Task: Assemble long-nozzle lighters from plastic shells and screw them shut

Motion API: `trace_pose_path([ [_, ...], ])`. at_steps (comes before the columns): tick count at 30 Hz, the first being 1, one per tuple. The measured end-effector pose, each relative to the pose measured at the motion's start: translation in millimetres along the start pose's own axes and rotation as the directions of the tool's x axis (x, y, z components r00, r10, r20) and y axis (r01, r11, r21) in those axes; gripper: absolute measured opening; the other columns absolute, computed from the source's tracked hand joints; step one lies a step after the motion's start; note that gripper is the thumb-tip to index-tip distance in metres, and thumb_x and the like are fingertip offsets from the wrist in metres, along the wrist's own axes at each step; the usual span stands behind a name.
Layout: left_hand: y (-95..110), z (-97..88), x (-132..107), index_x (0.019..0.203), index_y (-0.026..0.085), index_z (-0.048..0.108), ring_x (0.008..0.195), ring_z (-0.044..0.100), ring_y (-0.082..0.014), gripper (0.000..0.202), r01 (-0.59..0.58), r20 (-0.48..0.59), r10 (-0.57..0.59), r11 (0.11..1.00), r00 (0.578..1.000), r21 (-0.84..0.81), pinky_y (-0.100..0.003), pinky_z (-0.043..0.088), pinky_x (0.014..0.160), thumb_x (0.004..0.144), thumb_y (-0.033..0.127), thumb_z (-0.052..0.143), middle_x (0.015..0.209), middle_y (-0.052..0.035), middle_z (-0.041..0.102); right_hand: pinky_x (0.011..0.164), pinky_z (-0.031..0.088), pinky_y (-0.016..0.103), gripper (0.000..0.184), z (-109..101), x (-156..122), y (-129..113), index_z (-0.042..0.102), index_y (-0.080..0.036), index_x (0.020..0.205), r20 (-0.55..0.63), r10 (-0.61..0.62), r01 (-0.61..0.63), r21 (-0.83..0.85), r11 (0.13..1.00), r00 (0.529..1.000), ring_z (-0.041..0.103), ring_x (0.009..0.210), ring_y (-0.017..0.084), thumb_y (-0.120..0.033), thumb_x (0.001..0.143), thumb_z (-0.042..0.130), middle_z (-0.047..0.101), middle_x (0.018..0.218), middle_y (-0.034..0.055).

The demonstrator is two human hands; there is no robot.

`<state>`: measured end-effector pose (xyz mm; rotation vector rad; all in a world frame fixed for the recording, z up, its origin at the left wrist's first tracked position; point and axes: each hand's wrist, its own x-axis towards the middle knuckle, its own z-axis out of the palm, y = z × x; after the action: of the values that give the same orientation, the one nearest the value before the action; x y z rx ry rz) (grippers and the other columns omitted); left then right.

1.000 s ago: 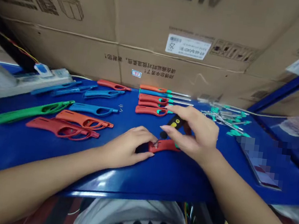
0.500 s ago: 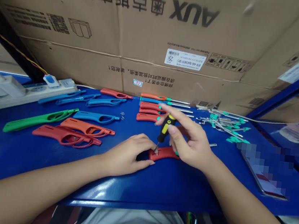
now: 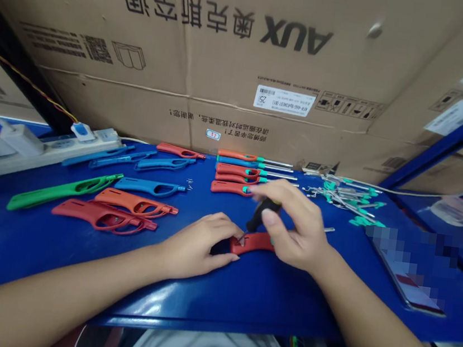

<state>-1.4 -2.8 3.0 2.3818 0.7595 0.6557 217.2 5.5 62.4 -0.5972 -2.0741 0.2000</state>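
A red gas lighter (image 3: 257,242) lies flat on the blue table in front of me. My left hand (image 3: 206,243) is closed on its handle end between thumb and fingers. My right hand (image 3: 296,226) grips a black and yellow screwdriver (image 3: 258,215), tilted, with its tip down at the lighter's handle end beside my left fingertips. The exact contact of the tip is hidden by the fingers. Past my right hand, the end of a metal tube (image 3: 329,229) shows. Beyond the hands lies a row of lighters with metal tubes, such as an orange one (image 3: 237,155).
To the left lie lighter shells: green (image 3: 60,192), orange (image 3: 127,201), red (image 3: 95,215) and several blue. Tiny screws (image 3: 189,183) sit near the middle. Metal tubes with green parts (image 3: 347,196) and a phone (image 3: 409,274) are on the right. A power strip (image 3: 78,150) and large carton (image 3: 218,76) stand behind.
My right fingers have shifted around the screwdriver handle, which looks turned and blurred now. The left hand and the red lighter keep their places; the view has tilted slightly.
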Motion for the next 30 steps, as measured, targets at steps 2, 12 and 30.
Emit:
trace_pose_path([
  [2, 0.6, -0.7, 0.1, 0.111, 0.020, 0.062, 0.108, 0.058, -0.0220, 0.021, 0.009, 0.007, -0.009, 1.000, 1.000, -0.001, -0.037, 0.048, 0.096, 0.091, 0.023, 0.069, 0.111, -0.0042, 0.068, 0.062, 0.057, 0.027, 0.042, -0.5, -0.2, 0.2, 0.047, -0.024, 0.147, 0.144, 0.120, -0.145, 0.180, 0.973, 0.982, 0.065, 0.068, 0.011, -0.023, 0.105, 0.039, 0.067, 0.128, 0.0102],
  [12, 0.6, -1.1, 0.9, 0.108, 0.021, 0.063, 0.106, 0.059, -0.0222, 0.019, 0.003, -0.006, -0.003, 1.000, 1.000, 0.005, -0.037, 0.048, 0.094, 0.091, 0.024, 0.069, 0.108, -0.0040, 0.069, 0.080, 0.059, 0.032, 0.038, -3.7, 1.8, -4.1, 0.060, -0.022, 0.137, 0.046, 0.021, -0.027, 0.145, 0.989, 0.999, 0.072, 0.088, 0.016, -0.020, 0.102, 0.043, 0.075, 0.109, 0.0072],
  [30, 1.0, -0.9, 1.2, 0.108, 0.020, 0.063, 0.105, 0.059, -0.0228, 0.020, 0.004, -0.006, -0.004, 1.000, 1.000, -0.004, -0.039, 0.049, 0.095, 0.090, 0.024, 0.070, 0.108, -0.0053, 0.069, 0.084, 0.059, 0.035, 0.038, -4.5, 2.3, 1.6, 0.058, -0.022, 0.139, 0.053, 0.017, -0.016, -0.021, 1.000, 0.998, 0.071, 0.094, 0.018, -0.026, 0.102, 0.051, 0.072, 0.120, 0.0103],
])
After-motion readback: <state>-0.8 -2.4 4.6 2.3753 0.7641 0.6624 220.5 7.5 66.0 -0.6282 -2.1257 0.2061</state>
